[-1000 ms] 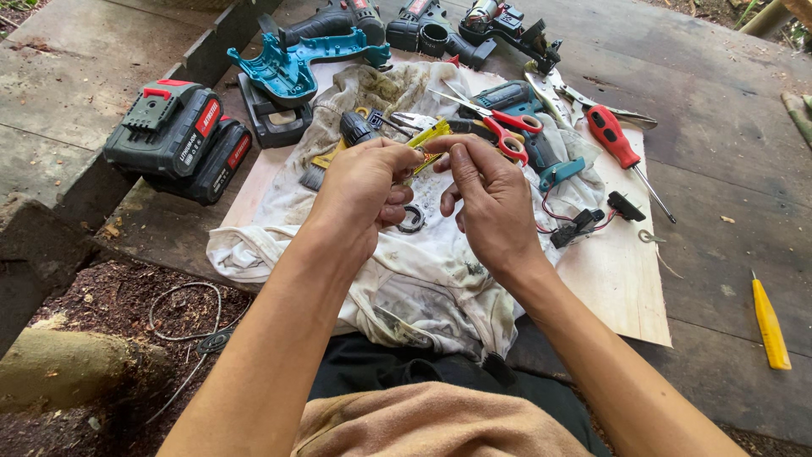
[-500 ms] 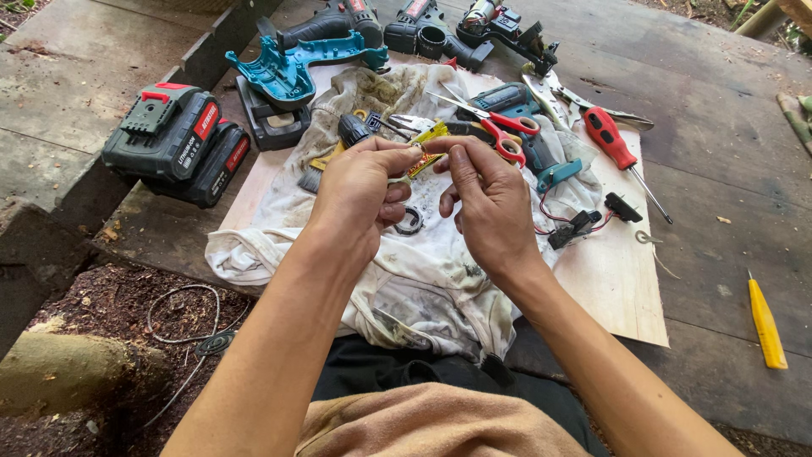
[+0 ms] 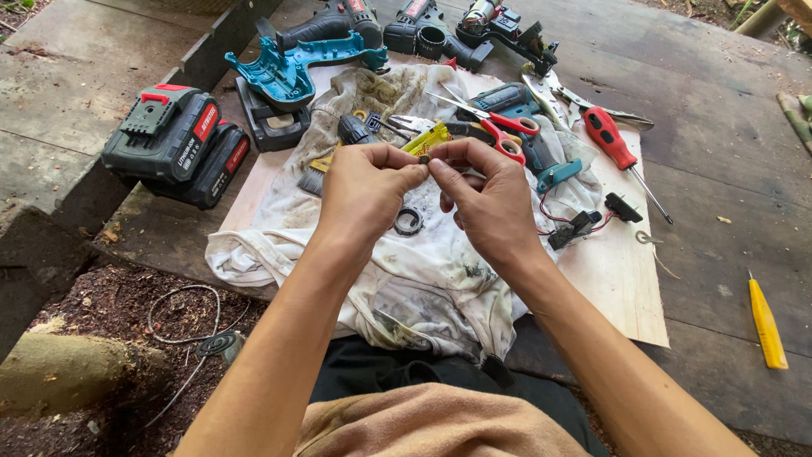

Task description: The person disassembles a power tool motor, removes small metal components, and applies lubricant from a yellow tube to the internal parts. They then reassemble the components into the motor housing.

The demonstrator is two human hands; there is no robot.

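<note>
My left hand [image 3: 365,188] and my right hand [image 3: 485,195] meet fingertip to fingertip above a stained white cloth [image 3: 423,271]. Between the thumbs and forefingers of both hands sits a tiny dark part [image 3: 425,158]; its shape is too small to tell. Just below the hands a dark metal ring [image 3: 408,222] lies on the cloth. Behind the fingers lie red-handled scissors [image 3: 499,131] and a yellow tool [image 3: 430,138], partly hidden.
A wooden board [image 3: 622,288] carries the cloth. Two black-and-red battery packs [image 3: 182,148] lie left. Teal drill housing halves [image 3: 292,68] and power tool bodies [image 3: 440,30] are at the back. A red screwdriver [image 3: 617,148], a wired switch [image 3: 584,222] and a yellow-handled tool [image 3: 766,322] lie right.
The hands stay joined over the cloth on the same small part; only the fingers have shifted slightly and the view has tilted a little.
</note>
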